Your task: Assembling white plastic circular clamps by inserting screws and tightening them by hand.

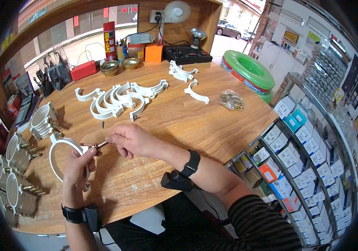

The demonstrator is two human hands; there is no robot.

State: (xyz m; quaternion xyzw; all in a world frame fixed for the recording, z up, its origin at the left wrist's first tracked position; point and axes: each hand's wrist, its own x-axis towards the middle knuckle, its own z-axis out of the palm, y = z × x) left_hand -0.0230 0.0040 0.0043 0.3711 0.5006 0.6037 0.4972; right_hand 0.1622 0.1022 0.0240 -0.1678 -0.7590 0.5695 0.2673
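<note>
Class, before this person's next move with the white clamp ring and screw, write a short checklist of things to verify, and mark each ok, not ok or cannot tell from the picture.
1. Left hand has a firm grip on the white clamp ring: ok.
2. Right hand holds the screw at the ring's lug: ok.
3. Screw seated in its hole: cannot tell, fingers hide it.
4. Loose clamp halves within reach on the wooden table: ok.
5. Bag of screws within easy reach: not ok, it lies at the far right edge.
</note>
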